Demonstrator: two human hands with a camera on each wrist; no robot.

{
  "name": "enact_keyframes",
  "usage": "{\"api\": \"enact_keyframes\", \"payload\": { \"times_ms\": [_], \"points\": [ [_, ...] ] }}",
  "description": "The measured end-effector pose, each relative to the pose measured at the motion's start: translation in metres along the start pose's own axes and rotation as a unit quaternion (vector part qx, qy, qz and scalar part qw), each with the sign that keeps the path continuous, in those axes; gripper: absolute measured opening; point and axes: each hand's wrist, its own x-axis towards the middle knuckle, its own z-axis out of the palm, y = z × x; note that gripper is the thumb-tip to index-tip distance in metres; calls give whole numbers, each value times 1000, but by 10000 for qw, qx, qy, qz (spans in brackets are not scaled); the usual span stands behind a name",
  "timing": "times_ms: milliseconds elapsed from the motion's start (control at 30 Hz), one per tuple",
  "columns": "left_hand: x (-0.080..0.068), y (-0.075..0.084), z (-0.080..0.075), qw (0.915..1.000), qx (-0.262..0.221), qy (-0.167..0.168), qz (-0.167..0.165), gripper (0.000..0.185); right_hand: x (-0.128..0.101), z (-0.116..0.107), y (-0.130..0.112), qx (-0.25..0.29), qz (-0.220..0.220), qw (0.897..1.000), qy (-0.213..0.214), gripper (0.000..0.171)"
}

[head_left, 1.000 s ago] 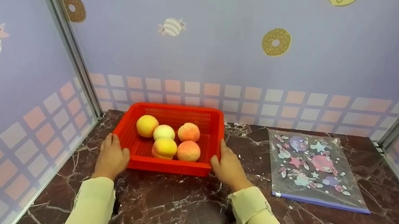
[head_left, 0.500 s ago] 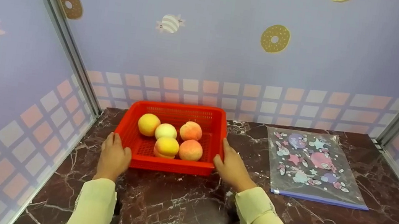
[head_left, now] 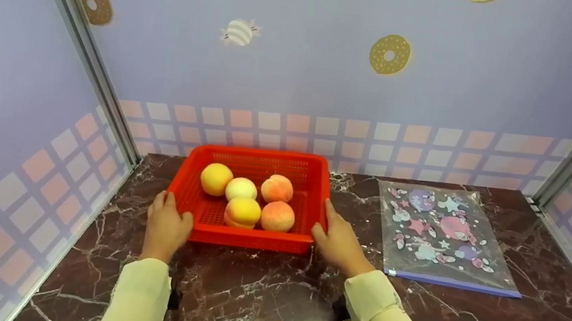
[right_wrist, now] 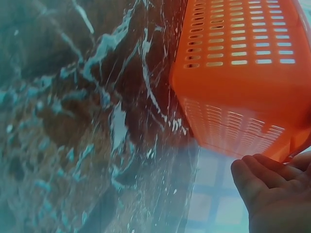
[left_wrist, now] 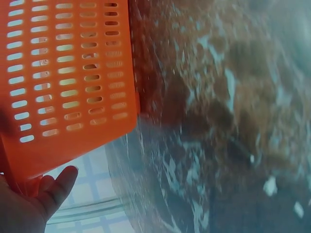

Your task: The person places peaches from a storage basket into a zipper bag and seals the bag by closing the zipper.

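A red slotted plastic basket [head_left: 248, 238] stands on the dark marble table and holds several round peach and yellow fruits [head_left: 243, 211]. My left hand [head_left: 165, 225] lies flat against the basket's left wall, thumb at the front corner. My right hand [head_left: 339, 239] rests against its right wall with the fingers stretched along it. In the left wrist view the basket [left_wrist: 68, 73] fills the upper left, with my left hand [left_wrist: 34, 204] by its rim. The right wrist view shows the basket [right_wrist: 243, 73] above my right hand [right_wrist: 277, 194], whose fingertips touch the rim.
A clear zip bag [head_left: 442, 236] printed with stars and planets lies flat to the right of the basket. Purple patterned walls with metal corner posts [head_left: 102, 86] close in the table on three sides. Bare marble [head_left: 267, 302] stretches in front.
The basket has slid a little to the right, toward the zip bag, with both hands staying on its sides. The head view has drifted slightly.
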Motion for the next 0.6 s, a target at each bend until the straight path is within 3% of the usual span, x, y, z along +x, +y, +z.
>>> {"api": "enact_keyframes", "payload": {
  "times_ms": [300,600],
  "points": [
    [-4,7,7,9999,-32,128,28,64,-4,-7,8,72,157,9998,-15,72],
    [-7,16,11,10000,-56,52,-40,64,-8,-15,13,213,283,9994,-38,71]
  ]
}}
